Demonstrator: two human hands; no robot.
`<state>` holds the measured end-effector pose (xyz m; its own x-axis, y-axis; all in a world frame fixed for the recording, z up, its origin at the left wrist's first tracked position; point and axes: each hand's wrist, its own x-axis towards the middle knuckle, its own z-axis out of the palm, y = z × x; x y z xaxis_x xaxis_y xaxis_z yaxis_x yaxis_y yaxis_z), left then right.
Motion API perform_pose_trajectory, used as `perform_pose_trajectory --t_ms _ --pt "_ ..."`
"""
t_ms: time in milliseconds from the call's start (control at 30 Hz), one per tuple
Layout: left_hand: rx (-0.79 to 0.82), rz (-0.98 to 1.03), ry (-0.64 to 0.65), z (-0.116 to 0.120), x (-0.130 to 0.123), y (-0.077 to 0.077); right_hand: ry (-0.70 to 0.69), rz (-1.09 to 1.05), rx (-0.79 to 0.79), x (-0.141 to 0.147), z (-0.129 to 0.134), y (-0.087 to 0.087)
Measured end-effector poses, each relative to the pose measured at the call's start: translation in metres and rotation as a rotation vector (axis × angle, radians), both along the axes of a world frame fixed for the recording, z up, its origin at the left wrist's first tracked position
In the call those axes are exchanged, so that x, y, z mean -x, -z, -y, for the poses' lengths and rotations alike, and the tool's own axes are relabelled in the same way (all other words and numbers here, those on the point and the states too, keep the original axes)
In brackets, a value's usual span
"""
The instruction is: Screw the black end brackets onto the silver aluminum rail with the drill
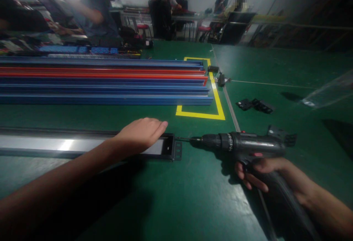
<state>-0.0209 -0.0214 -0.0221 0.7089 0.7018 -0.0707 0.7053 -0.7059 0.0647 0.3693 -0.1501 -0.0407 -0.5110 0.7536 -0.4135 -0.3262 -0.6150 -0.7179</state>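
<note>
A black power drill [253, 144] lies sideways in my right hand [261, 173], whose fingers are wrapped round its grip near the trigger. Its long thin bit points left, with the tip at the end cap [173, 147] of a long dark rail [96, 135]. My left hand [143, 134] rests on top of this rail near that end, fingers together and pressed over its edge. A small slotted black bracket [178, 150] sticks out from the end cap. The rail's inner face is pale and shiny.
Long blue rails [110, 100] and red rails [110, 72] lie beyond on the green table [198, 197], their ends inside a yellow tape outline [201, 115]. Black brackets [255, 105] and clear plastic [328, 90] are at the right. People sit or stand in the background.
</note>
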Motion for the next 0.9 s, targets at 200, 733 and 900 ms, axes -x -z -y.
perform_pose_trajectory --t_ms 200,733,900 --pt "-0.002 -0.008 0.006 -0.001 0.003 0.003 0.0 -0.002 0.005 0.001 0.0 -0.001" --pt "-0.054 -0.141 0.081 0.0 0.001 0.0 0.0 0.039 -0.013 0.0 -0.001 0.0" --pt "-0.037 -0.109 0.041 -0.001 0.001 0.001 -0.001 0.078 -0.02 -0.001 -0.002 0.0"
